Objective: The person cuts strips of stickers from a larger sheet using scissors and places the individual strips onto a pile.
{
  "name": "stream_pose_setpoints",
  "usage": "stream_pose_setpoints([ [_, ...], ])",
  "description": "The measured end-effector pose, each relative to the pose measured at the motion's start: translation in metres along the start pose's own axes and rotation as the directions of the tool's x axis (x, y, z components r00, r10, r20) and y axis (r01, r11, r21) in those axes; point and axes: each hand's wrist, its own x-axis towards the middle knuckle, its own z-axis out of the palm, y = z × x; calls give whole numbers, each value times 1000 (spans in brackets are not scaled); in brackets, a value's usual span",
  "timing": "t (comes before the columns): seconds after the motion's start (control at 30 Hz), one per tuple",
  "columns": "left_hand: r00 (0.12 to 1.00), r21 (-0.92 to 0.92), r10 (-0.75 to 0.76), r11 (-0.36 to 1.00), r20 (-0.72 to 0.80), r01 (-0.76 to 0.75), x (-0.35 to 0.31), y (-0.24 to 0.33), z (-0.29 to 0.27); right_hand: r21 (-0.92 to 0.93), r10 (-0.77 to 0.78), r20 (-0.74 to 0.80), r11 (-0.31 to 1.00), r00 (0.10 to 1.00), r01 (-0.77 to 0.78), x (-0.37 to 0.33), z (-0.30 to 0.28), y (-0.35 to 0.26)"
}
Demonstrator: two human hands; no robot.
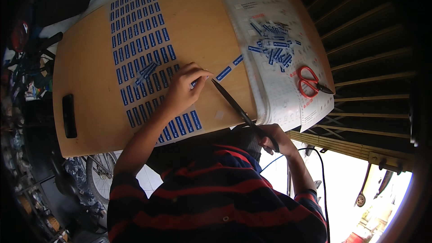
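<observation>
My left hand (183, 89) is closed in a pinch on one end of a narrow strip of blue labels (223, 73), which slants up and right from the fingertips. In my right hand (275, 138), at the board's near edge, are black scissors (235, 104). Their blades point up and left, with the tip beside the left fingertips and the strip; whether they touch it I cannot tell. Under and around my left forearm lies a sheet of blue labels (140, 27) in rows, partly covered by the arm. A few loose label pieces (145, 73) rest on that sheet.
The wooden board (90, 63) has a dark handle slot (68, 116) at left. Cut blue labels (276, 45) are heaped on a whitish plastic sheet (238, 13) at right, near red-handled scissors (308, 83). A slatted metal gate (364, 63) stands beyond the right edge; a bicycle wheel (96, 175) shows below left.
</observation>
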Motion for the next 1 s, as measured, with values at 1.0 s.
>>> stream_pose_setpoints([
  [1.0,968,67,202,974,149,-214,4,-11,9,26,75,-72,997,995,-73,2,-15,-18],
])
